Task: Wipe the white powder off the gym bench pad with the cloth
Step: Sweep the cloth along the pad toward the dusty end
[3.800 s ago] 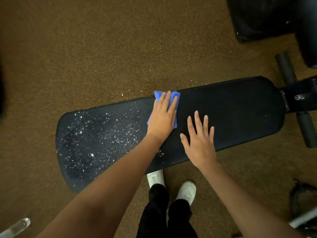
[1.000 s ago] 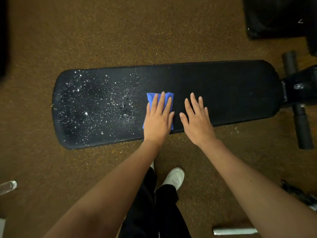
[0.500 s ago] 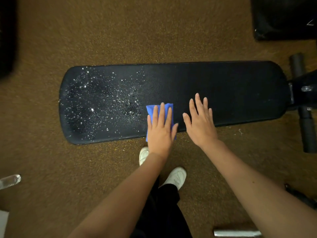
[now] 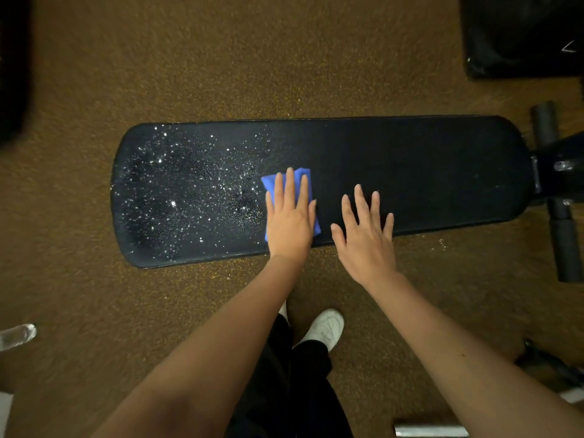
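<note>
Two hands lie flat on one black bench pad (image 4: 410, 172): left hand (image 4: 289, 221) presses one blue cloth (image 4: 301, 176), white powder (image 4: 189, 191) at its 9 o'clock; right hand (image 4: 366, 238) empty, fingers spread.

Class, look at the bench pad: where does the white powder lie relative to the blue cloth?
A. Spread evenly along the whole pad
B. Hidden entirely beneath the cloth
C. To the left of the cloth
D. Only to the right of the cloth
C: the white powder speckles the bench pad left of the blue cloth; the right part looks dark and clean.
</note>
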### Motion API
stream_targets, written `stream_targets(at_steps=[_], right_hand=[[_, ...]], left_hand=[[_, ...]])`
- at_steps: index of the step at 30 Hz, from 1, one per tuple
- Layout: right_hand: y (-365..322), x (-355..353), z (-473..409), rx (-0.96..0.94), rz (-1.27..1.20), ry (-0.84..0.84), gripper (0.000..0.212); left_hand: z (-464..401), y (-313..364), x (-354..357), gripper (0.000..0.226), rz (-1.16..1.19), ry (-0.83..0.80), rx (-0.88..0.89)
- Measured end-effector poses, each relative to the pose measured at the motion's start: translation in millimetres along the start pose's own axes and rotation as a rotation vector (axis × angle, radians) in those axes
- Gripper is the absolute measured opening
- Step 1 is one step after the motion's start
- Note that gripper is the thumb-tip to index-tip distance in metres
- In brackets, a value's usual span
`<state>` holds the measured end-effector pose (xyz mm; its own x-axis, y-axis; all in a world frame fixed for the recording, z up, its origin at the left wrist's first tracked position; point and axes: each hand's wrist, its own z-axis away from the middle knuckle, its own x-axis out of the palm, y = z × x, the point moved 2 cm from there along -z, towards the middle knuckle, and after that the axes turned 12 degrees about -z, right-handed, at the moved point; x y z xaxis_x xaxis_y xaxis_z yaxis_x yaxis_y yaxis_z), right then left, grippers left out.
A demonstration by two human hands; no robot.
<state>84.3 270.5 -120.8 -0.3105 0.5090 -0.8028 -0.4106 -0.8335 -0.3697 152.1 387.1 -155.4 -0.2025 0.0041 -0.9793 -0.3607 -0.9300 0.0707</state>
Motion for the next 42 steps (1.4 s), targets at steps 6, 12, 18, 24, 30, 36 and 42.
stream_targets(at_steps=[6,12,18,24,30,36,42], right_hand=[[-2,3,-1,0.02,0.026,0.015,0.062],[-8,3,-2,0.053,0.03,0.006,0.062],[-8,2,-3,0.049,-0.003,0.011,0.058],[-6,-1,-2,0.055,0.013,0.006,0.058],[-13,2,-4,0.084,-0.017,0.019,0.059],[-13,2,-5,0.102,-0.018,0.022,0.06],[-16,5,-9,0.112,-0.02,0.016,0.06]], left_hand=[[17,-8,1,0.052,-0.04,0.053,0.149],[-9,-31,-4,0.052,-0.023,0.082,0.013],[-13,6,-3,0.05,-0.027,0.059,0.191],[-1,-20,-5,0.047,-0.066,0.116,0.364],[-35,-10,-11,0.049,0.007,0.092,0.218],[-20,-41,-6,0.046,-0.012,0.166,0.286],[-80,-51,-14,0.054,0.046,0.096,0.01]])
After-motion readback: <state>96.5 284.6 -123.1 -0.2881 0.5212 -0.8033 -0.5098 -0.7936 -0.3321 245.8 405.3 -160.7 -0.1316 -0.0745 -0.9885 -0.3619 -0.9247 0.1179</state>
